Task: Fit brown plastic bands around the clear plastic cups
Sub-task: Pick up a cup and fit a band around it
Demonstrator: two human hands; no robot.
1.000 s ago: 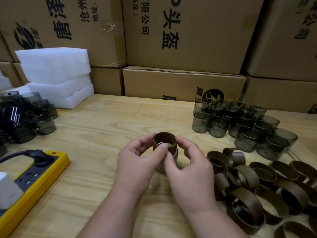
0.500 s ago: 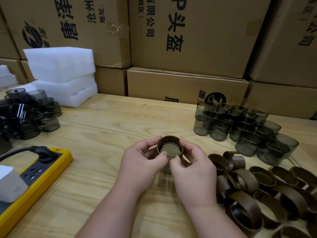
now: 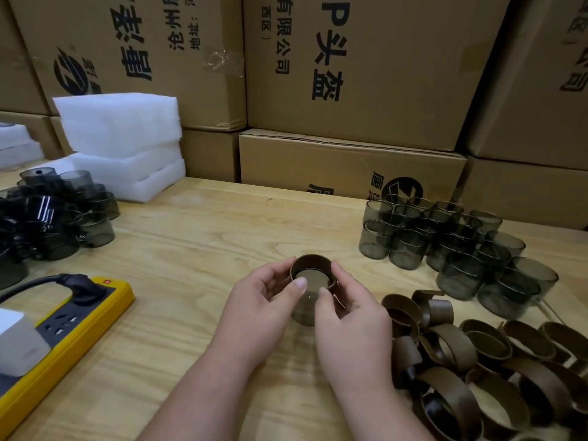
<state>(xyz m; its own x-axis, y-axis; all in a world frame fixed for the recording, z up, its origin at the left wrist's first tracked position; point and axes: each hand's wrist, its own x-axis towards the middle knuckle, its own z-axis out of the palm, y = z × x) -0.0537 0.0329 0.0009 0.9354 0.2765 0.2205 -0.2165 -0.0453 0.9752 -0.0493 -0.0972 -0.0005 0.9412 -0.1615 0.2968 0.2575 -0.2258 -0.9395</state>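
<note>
Now both the left hand (image 3: 261, 300) and right hand (image 3: 350, 313) pinch the brown band (image 3: 313, 261), which has slid lower onto the clear cup (image 3: 304, 308) standing on the surface (image 3: 197, 249); seating looks nearly finished.

Both hands (image 3: 313, 308) together, fingers curled, pinching.

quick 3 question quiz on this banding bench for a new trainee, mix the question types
1. True or false: both hands hold the brown band on the clear cup.
2. Spare bands lie on which side of the hands: A left, B right?
3. What colour is the power strip?

Key: 1 true, left hand and right hand both pinch it. 2 B. 3 yellow.
</note>
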